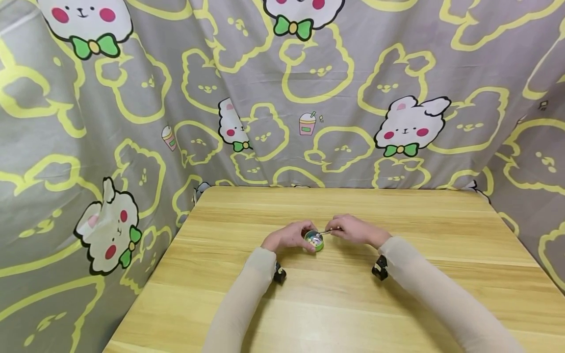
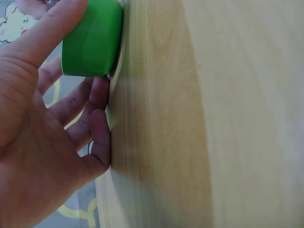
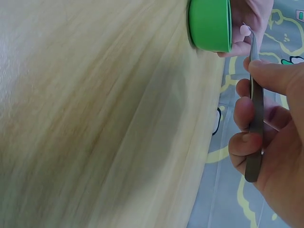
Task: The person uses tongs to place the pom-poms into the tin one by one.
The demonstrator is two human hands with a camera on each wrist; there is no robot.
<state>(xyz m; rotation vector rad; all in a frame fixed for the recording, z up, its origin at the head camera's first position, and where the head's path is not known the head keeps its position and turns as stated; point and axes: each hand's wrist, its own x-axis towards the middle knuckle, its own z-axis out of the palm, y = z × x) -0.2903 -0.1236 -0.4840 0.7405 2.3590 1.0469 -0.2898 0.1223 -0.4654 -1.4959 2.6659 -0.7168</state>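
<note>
A small round green bowl [image 1: 319,249] sits on the table with several little pale and coloured pieces [image 1: 314,241] inside. My left hand [image 1: 291,236] grips its side, thumb on the near wall and fingers behind; the bowl's green wall [image 2: 92,42] fills the top of the left wrist view. Metal tweezers [image 3: 257,114] are pinched between the thumb and fingers of my right hand [image 1: 353,229]. Their bent tip holds a small pale pink piece [image 3: 245,30], just above the bowl's rim. In the left wrist view, the thumb [image 2: 52,28] overlaps the bowl.
The wood-grain table [image 1: 335,304] reaches back to a grey curtain [image 1: 344,78] printed with yellow outlines and white rabbit faces. Black wrist-worn devices [image 1: 380,268] sit below both sleeves. The curtain also hangs along the table's left and right sides.
</note>
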